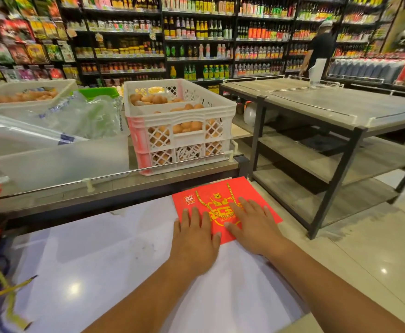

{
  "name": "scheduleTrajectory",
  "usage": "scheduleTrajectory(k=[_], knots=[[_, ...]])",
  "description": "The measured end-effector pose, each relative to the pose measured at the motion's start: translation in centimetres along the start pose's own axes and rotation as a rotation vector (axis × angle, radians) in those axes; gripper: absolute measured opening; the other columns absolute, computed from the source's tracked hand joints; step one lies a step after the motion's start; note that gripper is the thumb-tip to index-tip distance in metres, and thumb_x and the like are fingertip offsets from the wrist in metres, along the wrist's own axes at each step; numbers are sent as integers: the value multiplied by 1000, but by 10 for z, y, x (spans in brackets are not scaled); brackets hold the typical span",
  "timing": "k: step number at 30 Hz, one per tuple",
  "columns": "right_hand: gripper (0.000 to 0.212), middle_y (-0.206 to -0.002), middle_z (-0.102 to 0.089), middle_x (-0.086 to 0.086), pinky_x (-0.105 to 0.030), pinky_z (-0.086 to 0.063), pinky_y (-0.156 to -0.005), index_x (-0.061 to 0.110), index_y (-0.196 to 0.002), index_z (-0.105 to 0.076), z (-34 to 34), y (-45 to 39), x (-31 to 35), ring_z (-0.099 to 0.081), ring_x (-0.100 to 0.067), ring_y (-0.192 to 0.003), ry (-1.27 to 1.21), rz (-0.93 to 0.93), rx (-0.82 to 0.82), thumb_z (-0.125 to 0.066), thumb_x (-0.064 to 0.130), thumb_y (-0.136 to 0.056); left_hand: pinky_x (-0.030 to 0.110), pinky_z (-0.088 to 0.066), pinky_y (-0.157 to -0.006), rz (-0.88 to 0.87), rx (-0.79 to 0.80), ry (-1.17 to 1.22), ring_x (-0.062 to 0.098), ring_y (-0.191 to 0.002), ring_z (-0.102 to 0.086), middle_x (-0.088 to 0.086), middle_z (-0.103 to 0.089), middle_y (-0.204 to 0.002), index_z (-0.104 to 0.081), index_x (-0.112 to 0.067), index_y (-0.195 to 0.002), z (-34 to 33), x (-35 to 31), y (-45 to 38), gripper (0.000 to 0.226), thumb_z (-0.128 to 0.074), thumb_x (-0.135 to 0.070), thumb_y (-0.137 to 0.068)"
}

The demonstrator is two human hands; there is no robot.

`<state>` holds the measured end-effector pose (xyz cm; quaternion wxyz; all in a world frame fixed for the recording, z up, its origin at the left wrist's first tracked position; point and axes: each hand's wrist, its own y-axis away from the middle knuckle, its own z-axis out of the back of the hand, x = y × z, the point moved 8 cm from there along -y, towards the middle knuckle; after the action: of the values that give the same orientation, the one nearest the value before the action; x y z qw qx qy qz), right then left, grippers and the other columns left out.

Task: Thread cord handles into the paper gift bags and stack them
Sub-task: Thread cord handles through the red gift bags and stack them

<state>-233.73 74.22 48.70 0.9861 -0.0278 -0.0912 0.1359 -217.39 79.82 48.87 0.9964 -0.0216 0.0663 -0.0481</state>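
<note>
- Red gift bag (256, 200) lies flat on the white surface (100, 260), partly under the fingers of both hands, with its gold cord handle (202, 200) just beyond the fingertips.
- Left hand (194, 239) and right hand (251, 227) press flat on it, fingers straight and slightly spread.
- Beyond the fingertips stands a white crate of eggs (179, 126); a grey shelf rack (328, 131) stands to the right.

The hands (223, 227) hide the red bag's (263, 207) near edge and print.
</note>
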Motion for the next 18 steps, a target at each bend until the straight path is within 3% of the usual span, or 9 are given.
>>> scheduleTrajectory(k=[2,7,12,16,18], knots=[[77,-174,-7,6,-56,-2,-128,42,-163,-6,-8,-1,-3,-3,-24,-160,-12,-1,27,-24,77,-97,56,-5,-129,15,24,14,39,-159,6,12,0,-174,-6,-20,-166,-5,1,-1,73,-19,-60,-106],[76,-174,0,6,-57,2,-127,43,-163,1,-11,-4,-3,4,-23,-161,18,3,71,-19,77,-98,56,1,-128,38,60,10,39,-159,8,12,2,-174,-3,-21,-166,-5,3,-4,75,-18,-62,-105],[76,-174,-1,5,-60,-2,-126,43,-163,-3,-1,-4,1,0,-24,-161,73,-41,103,-25,75,-98,59,-5,-128,4,79,101,35,-160,1,9,-8,-173,-15,-27,-164,11,10,1,69,-25,-62,-105],[69,-173,-13,4,-59,-15,-125,42,-161,-18,28,8,40,-15,-25,-158,31,19,-108,-35,68,-100,58,-23,-123,-5,-118,249,28,-154,-20,4,-28,-163,-36,-31,-152,53,40,30,56,-32,-58,-103],[64,-171,-20,6,-55,-18,-126,40,-159,-27,39,15,79,-21,-22,-156,-57,122,-205,-34,65,-101,51,-21,-125,1,-208,335,21,-155,-17,-1,-28,-165,-37,-32,-153,81,59,59,54,-33,-55,-104]])
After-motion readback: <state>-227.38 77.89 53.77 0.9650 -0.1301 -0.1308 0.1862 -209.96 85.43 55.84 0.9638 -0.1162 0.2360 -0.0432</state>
